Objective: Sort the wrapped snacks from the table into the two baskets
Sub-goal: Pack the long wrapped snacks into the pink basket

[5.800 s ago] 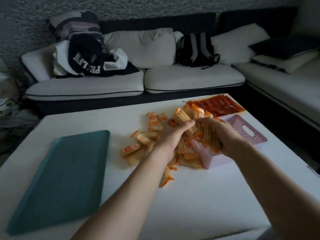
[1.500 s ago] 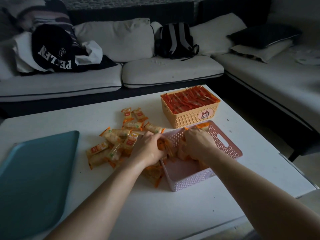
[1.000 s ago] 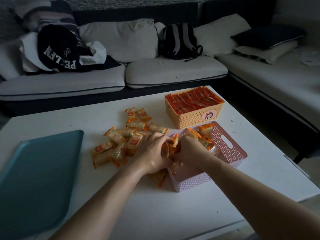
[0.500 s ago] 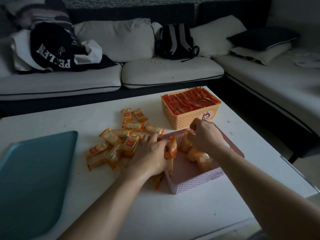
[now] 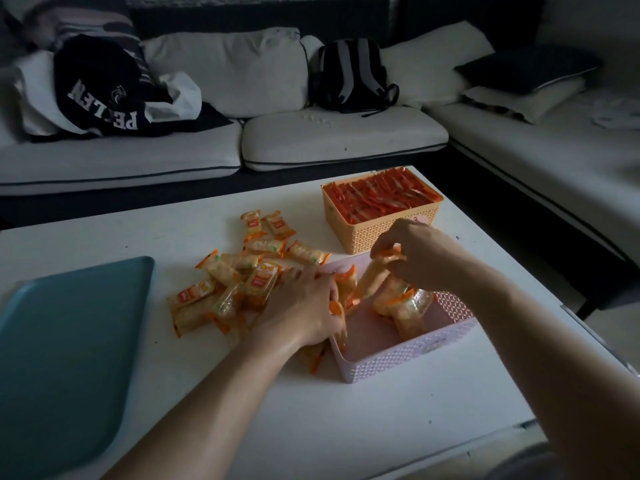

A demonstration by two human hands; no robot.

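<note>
A pile of orange-and-clear wrapped snacks (image 5: 239, 282) lies on the white table (image 5: 346, 427). Right of it stands a pink basket (image 5: 408, 356) with several of the same snacks inside. Behind it an orange basket (image 5: 377, 233) is full of red wrapped sticks. My left hand (image 5: 304, 310) rests at the pink basket's left rim, fingers closed around snacks pressed against that wall. My right hand (image 5: 415, 254) hovers over the basket's far edge, pinching one long wrapped snack (image 5: 370, 278) by its top so that it hangs slanted into the basket.
A teal tray (image 5: 65, 358) lies flat on the table's left side. A white sofa (image 5: 329, 140) with a backpack (image 5: 353, 77), cushions and dark clothing wraps around the far and right sides. The table's right edge is close to the pink basket.
My right hand has lifted from inside the pink basket toward its far edge, holding one snack by its end. My left hand has stayed at the basket's left rim.
</note>
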